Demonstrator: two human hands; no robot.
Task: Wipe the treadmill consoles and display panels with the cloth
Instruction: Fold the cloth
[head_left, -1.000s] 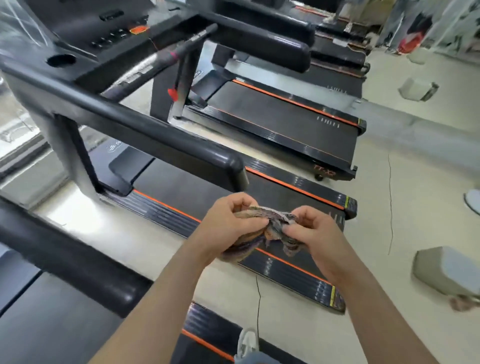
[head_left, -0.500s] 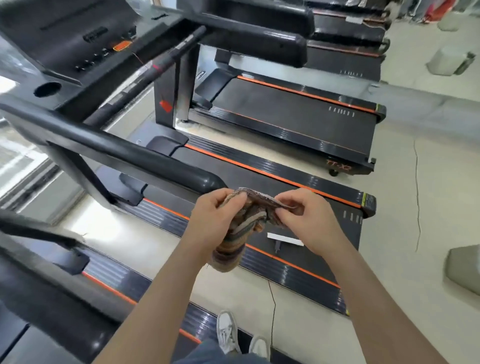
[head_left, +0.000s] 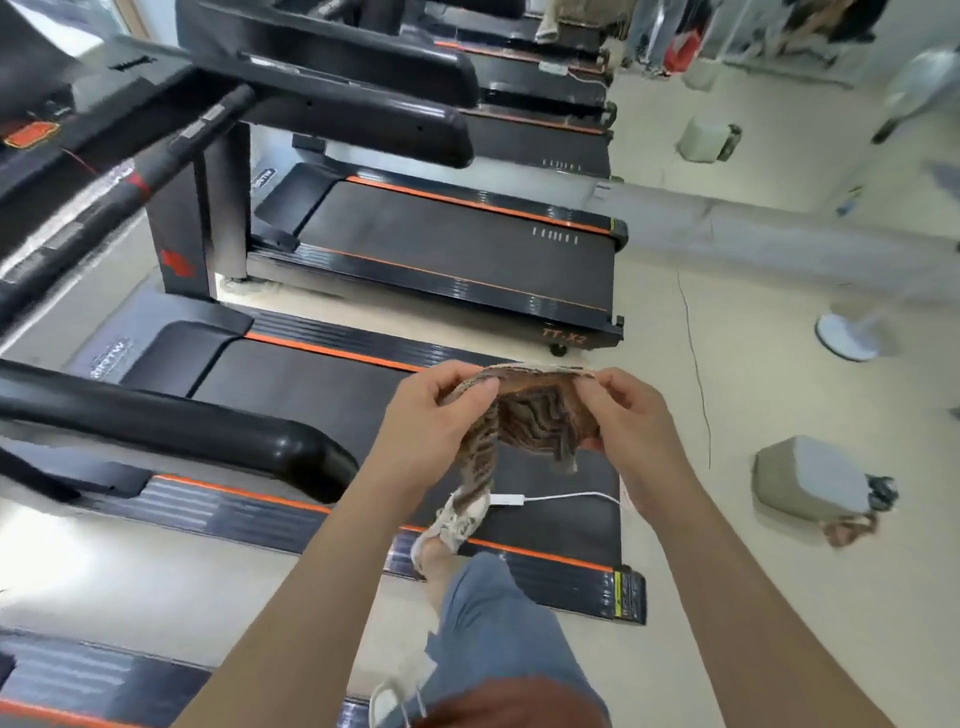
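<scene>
Both hands, left hand (head_left: 431, 415) and right hand (head_left: 631, 415), are pinching the cloth (head_left: 535, 415) over the treadmill deck's (head_left: 311, 395) rear edge, no console (head_left: 62, 93) being wiped yet.

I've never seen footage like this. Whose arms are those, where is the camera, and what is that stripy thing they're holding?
There is no machine: the camera sits on a person's head, looking forward and down, so you see their own bare arms. The left hand and right hand pinch the top edge of a brown striped cloth, spreading it in the air. Below is the black, orange-trimmed treadmill deck, with a white cable lying on its belt. More treadmills stand in a row beyond. A black console with an orange button shows at the upper left; the cloth touches none.
</scene>
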